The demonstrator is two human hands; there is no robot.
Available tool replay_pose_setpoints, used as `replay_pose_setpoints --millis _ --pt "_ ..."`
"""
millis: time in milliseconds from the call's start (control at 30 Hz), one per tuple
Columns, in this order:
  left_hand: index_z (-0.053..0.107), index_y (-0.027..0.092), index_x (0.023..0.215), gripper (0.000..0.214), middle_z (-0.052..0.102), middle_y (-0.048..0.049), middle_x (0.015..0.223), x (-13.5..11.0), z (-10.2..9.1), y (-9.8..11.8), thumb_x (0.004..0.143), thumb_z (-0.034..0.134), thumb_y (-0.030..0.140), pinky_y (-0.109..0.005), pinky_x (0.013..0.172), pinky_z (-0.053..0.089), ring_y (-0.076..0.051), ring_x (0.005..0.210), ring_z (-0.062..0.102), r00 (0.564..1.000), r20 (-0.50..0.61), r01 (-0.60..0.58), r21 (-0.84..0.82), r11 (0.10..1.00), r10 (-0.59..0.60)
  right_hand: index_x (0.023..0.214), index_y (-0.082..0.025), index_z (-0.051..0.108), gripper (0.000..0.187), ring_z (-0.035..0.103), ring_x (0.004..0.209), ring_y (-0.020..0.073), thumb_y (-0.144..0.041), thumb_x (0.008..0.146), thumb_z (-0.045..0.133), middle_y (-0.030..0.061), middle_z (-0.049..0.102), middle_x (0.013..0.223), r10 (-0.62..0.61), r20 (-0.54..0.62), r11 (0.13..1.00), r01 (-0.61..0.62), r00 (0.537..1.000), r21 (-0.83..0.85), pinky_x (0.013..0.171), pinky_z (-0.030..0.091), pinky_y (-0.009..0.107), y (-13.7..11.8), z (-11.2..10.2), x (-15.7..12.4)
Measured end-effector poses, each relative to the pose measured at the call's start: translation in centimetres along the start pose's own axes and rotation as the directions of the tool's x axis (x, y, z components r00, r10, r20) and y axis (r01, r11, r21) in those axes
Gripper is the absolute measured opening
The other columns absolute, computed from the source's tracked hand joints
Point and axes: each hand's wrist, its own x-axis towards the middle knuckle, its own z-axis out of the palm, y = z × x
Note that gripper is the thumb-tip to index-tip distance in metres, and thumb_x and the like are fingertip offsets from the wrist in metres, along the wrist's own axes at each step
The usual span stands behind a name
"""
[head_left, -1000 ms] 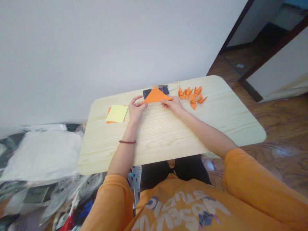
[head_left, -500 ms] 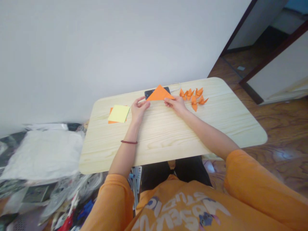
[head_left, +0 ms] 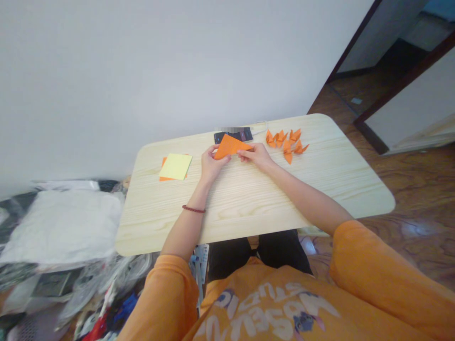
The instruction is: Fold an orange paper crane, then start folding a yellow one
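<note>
An orange paper folded into a triangle (head_left: 229,146) is held just above the far part of the wooden table (head_left: 249,199). My left hand (head_left: 211,166) pinches its left corner. My right hand (head_left: 258,155) pinches its right edge. Both hands are closed on the paper, close together. A black phone (head_left: 233,135) lies just behind the paper, partly hidden by it. Several small folded orange paper figures (head_left: 287,141) sit to the right of my right hand.
A yellow sheet on top of an orange stack (head_left: 175,167) lies at the table's left. A white wall stands behind the table. Cluttered bags and white cloth (head_left: 60,227) lie on the floor at left. A doorway (head_left: 384,61) opens at right.
My hands have come closer together and the triangle has tilted, its left corner brought down and inward. The phone behind it shows more.
</note>
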Motion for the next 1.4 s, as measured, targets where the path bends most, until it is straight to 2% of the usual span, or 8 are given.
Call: replay_pose_setpoints --millis 167,467,567,867,1000,1100,1267,1400 --pt "0.064 0.014 0.104 0.049 0.072 -0.0036 0.073 -0.1 -0.6 0.7 0.057 0.077 0.022 -0.023 0.059 0.051 -0.014 0.061 0.065 1.000 -0.007 0.005 0.002 1.000 -0.005 0.061 -0.013 0.066 0.034 0.052 0.046 0.0073 -0.041 0.053 0.084 0.0005 0.062 0.052 0.005 -0.057 0.998 -0.002 0.998 0.059 0.046 0.039 0.021 0.3 -0.3 0.4" --pt "0.065 0.016 0.101 0.044 0.071 -0.0028 0.073 1.4 -2.8 -0.3 0.059 0.076 0.026 -0.031 0.078 0.055 -0.015 0.071 0.068 0.985 -0.165 0.025 -0.161 0.987 -0.052 0.065 -0.015 0.064 0.034 0.054 0.050 0.0059 -0.038 0.052 0.085 -0.0012 0.064 0.058 0.032 -0.171 0.979 0.003 0.985 0.203 0.049 0.042 0.018 1.1 -1.1 1.0" --pt "0.065 0.017 0.099 0.042 0.070 -0.0015 0.074 1.7 -3.1 -0.6 0.059 0.075 0.027 -0.029 0.080 0.055 -0.013 0.071 0.068 0.975 -0.203 0.044 -0.223 0.974 -0.090 0.067 -0.015 0.065 0.037 0.054 0.051 0.0060 -0.040 0.050 0.086 -0.0015 0.064 0.058 0.030 -0.165 0.979 0.005 0.986 0.205 0.049 0.041 0.018 0.9 -1.1 0.9" --pt "0.066 0.018 0.085 0.030 0.071 -0.0037 0.090 0.9 -2.0 0.3 0.068 0.079 0.040 -0.025 0.068 0.057 -0.012 0.069 0.069 0.960 0.104 0.281 -0.311 0.908 -0.261 0.068 -0.015 0.065 0.041 0.055 0.054 0.0086 -0.044 0.050 0.086 0.0004 0.064 0.059 -0.005 -0.021 0.995 0.007 1.000 0.098 0.052 0.042 0.021 0.5 -1.0 0.7" --pt "0.068 0.015 0.083 0.033 0.072 -0.0077 0.097 0.7 -1.7 0.6 0.073 0.075 0.045 -0.027 0.070 0.059 -0.015 0.077 0.070 0.948 0.132 0.317 -0.339 0.886 -0.289 0.068 -0.014 0.066 0.039 0.055 0.053 0.0085 -0.044 0.052 0.085 -0.0001 0.063 0.057 -0.029 0.011 0.998 0.029 1.000 0.057 0.053 0.042 0.021 0.6 -1.1 0.7" --pt "0.069 0.014 0.081 0.033 0.072 -0.0075 0.094 0.6 -1.7 0.7 0.069 0.078 0.043 -0.026 0.073 0.060 -0.015 0.083 0.069 0.951 0.144 0.306 -0.344 0.888 -0.272 0.069 -0.014 0.067 0.039 0.054 0.052 0.0081 -0.045 0.052 0.084 -0.0006 0.063 0.056 -0.041 0.029 0.999 0.040 0.999 0.030 0.053 0.042 0.021 0.4 -1.0 0.6" --pt "0.068 0.014 0.077 0.035 0.072 -0.0047 0.087 0.5 -1.7 0.6 0.064 0.081 0.044 -0.027 0.073 0.060 -0.014 0.081 0.067 0.956 0.158 0.286 -0.332 0.899 -0.246 0.068 -0.015 0.067 0.040 0.054 0.053 0.0084 -0.047 0.050 0.084 -0.0010 0.063 0.055 -0.037 0.022 0.999 0.037 0.999 0.006 0.053 0.043 0.022 0.0 -0.9 0.4" --pt "0.068 0.015 0.079 0.035 0.073 -0.0039 0.082 0.5 -1.6 0.2 0.064 0.079 0.045 -0.029 0.069 0.059 -0.015 0.075 0.068 0.975 0.119 0.211 -0.270 0.939 -0.185 0.069 -0.016 0.068 0.041 0.055 0.053 0.0094 -0.046 0.046 0.086 -0.0006 0.066 0.058 -0.008 -0.013 1.000 0.008 1.000 0.020 0.053 0.046 0.022 0.0 -0.8 0.4"
